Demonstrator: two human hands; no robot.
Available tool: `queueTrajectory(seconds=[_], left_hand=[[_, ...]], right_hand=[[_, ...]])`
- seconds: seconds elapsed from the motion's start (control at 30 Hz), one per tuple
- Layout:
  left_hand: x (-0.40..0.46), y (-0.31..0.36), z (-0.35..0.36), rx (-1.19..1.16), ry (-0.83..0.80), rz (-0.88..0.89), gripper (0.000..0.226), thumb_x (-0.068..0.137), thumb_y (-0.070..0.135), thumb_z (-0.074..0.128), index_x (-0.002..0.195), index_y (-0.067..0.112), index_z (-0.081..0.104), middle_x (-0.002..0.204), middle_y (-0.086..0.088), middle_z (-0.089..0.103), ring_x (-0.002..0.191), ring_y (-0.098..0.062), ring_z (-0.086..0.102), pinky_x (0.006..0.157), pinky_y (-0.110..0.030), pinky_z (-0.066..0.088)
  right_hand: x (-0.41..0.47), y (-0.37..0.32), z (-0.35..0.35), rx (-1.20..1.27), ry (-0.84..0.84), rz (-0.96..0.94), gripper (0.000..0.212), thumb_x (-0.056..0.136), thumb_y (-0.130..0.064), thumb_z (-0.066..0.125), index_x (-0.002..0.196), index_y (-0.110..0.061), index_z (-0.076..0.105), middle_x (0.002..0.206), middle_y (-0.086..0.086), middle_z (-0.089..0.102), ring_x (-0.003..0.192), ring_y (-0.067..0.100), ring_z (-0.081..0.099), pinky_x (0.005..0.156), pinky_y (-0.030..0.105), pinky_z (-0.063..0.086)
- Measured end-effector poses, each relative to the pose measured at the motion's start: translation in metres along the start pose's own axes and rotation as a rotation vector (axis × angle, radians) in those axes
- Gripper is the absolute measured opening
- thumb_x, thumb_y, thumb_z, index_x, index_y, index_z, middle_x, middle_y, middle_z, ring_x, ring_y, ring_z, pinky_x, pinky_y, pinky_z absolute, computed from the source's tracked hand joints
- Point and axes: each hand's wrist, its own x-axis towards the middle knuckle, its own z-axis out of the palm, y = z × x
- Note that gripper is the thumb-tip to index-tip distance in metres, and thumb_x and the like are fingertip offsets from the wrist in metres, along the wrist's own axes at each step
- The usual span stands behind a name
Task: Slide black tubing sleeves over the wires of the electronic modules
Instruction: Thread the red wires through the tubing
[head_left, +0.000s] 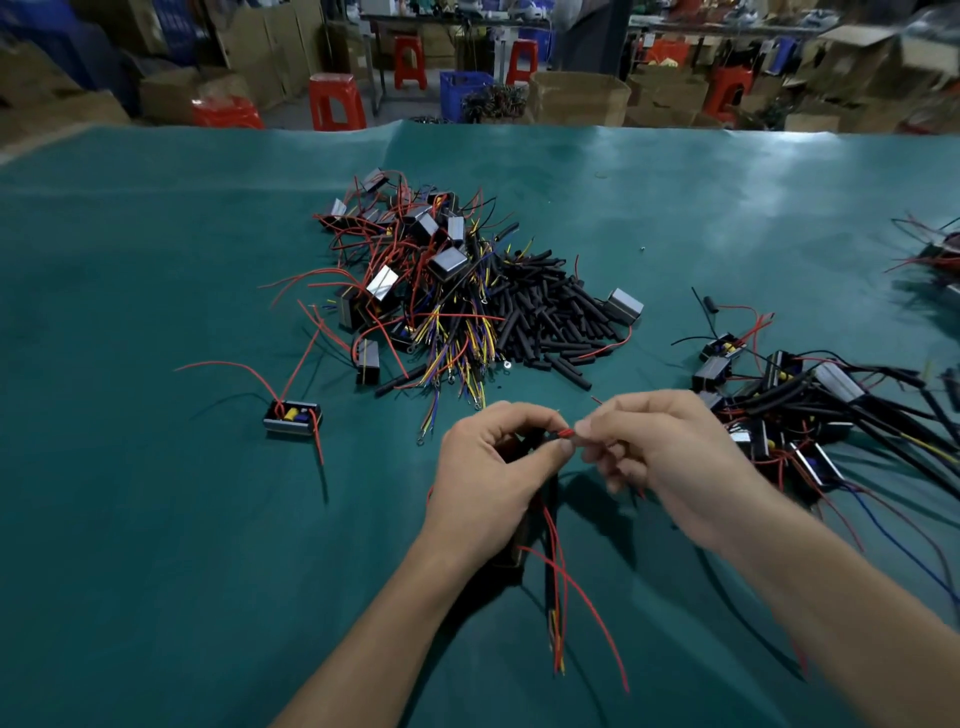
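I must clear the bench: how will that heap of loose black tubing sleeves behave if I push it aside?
The tubing sleeves look short and round, so they would likely roll and scatter. Probably light. Wires lie tangled in the near edge and may drag along.

I see a teal-green table cover (156, 519) under a heap of black tubing sleeves (550, 317) tangled with red, yellow and blue wires (452, 343). The modules (384, 283) are black with silvery faces, and 1 lone module (292, 415) shows yellow and blue parts inside. Behind stand red stools (335, 101), a blue crate (462, 91) and brown cardboard boxes (579, 96).
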Motion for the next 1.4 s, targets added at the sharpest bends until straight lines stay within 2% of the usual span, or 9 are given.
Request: queueTrajectory(seconds=[0.1, 0.17, 0.23, 0.37, 0.53, 0.63, 0.83, 1.27, 1.4], left_hand=[[-0.001, 0.001, -0.003, -0.037, -0.036, 0.038, 0.014, 0.081, 0.009, 0.078, 0.09, 0.018, 0.074, 0.082, -0.001, 0.071, 0.074, -0.006, 0.061, 0.072, -0.021, 0.047], [-0.002, 0.003, -0.003, -0.076, -0.073, 0.028, 0.024, 0.081, 0.009, 0.075, 0.103, 0.019, 0.07, 0.079, 0.006, 0.066, 0.069, -0.003, 0.058, 0.068, -0.016, 0.046], [-0.001, 0.003, -0.003, -0.116, -0.082, -0.01, 0.031, 0.081, 0.01, 0.071, 0.109, 0.023, 0.066, 0.077, 0.011, 0.064, 0.067, -0.006, 0.057, 0.066, -0.018, 0.048], [0.0, 0.003, -0.009, -0.213, -0.078, -0.084, 0.037, 0.076, 0.011, 0.073, 0.111, 0.019, 0.061, 0.078, 0.004, 0.067, 0.069, -0.017, 0.06, 0.068, -0.028, 0.053], [0.001, 0.002, -0.014, -0.281, -0.132, -0.126, 0.041, 0.074, 0.009, 0.076, 0.111, 0.015, 0.06, 0.074, 0.002, 0.067, 0.063, -0.014, 0.059, 0.065, -0.023, 0.051], [0.001, 0.002, -0.015, -0.298, -0.167, -0.138, 0.041, 0.073, 0.007, 0.077, 0.111, 0.013, 0.061, 0.073, 0.002, 0.067, 0.061, -0.013, 0.058, 0.064, -0.021, 0.05], [0.002, 0.002, -0.018, -0.312, -0.255, -0.174, 0.045, 0.075, -0.003, 0.082, 0.113, 0.012, 0.062, 0.076, -0.006, 0.068, 0.06, -0.015, 0.059, 0.063, -0.022, 0.051], [0.002, 0.006, -0.02, -0.263, -0.318, -0.217, 0.049, 0.075, -0.007, 0.081, 0.116, 0.009, 0.06, 0.073, -0.007, 0.069, 0.06, -0.019, 0.059, 0.064, -0.024, 0.052], [0.001, 0.007, -0.019, -0.231, -0.303, -0.227, 0.047, 0.075, -0.007, 0.081, 0.113, 0.01, 0.06, 0.073, -0.008, 0.069, 0.061, -0.021, 0.059, 0.066, -0.027, 0.051]], right_hand=[[-0.004, 0.009, 0.008, 0.02, 0.057, -0.084, 0.022, 0.089, -0.004, 0.07, 0.069, -0.015, 0.072, 0.075, 0.003, 0.07, 0.07, 0.013, 0.065, 0.064, 0.023, 0.053], [-0.005, 0.01, 0.01, 0.215, 0.073, -0.03, 0.028, 0.09, -0.003, 0.066, 0.067, -0.019, 0.069, 0.085, 0.008, 0.073, 0.074, 0.021, 0.069, 0.07, 0.03, 0.059], [-0.006, 0.011, 0.008, 0.376, 0.02, 0.037, 0.023, 0.088, -0.006, 0.068, 0.069, -0.019, 0.067, 0.089, 0.01, 0.073, 0.074, 0.027, 0.07, 0.07, 0.035, 0.061], [-0.007, 0.009, 0.003, 0.438, -0.119, 0.093, 0.008, 0.073, -0.018, 0.075, 0.076, -0.018, 0.068, 0.088, 0.01, 0.07, 0.072, 0.027, 0.071, 0.069, 0.039, 0.061], [-0.001, 0.003, -0.009, 0.363, -0.196, 0.1, 0.01, 0.071, -0.015, 0.078, 0.076, -0.011, 0.071, 0.078, 0.011, 0.068, 0.062, 0.018, 0.062, 0.066, 0.038, 0.061], [0.003, -0.002, -0.02, 0.204, -0.239, 0.051, 0.016, 0.064, -0.015, 0.083, 0.075, -0.009, 0.074, 0.076, 0.012, 0.067, 0.062, 0.017, 0.06, 0.056, 0.029, 0.055], [0.007, -0.009, -0.032, -0.105, -0.319, -0.113, 0.023, 0.065, -0.015, 0.086, 0.08, 0.0, 0.078, 0.069, 0.017, 0.069, 0.056, 0.018, 0.061, 0.055, 0.024, 0.052], [0.004, -0.004, -0.037, -0.127, -0.369, -0.072, 0.022, 0.066, -0.008, 0.092, 0.08, 0.002, 0.077, 0.071, 0.02, 0.07, 0.06, 0.023, 0.062, 0.061, 0.025, 0.053], [0.002, -0.001, -0.033, -0.117, -0.299, -0.073, 0.028, 0.07, -0.022, 0.09, 0.077, 0.002, 0.076, 0.069, 0.023, 0.068, 0.059, 0.023, 0.061, 0.058, 0.027, 0.052]])
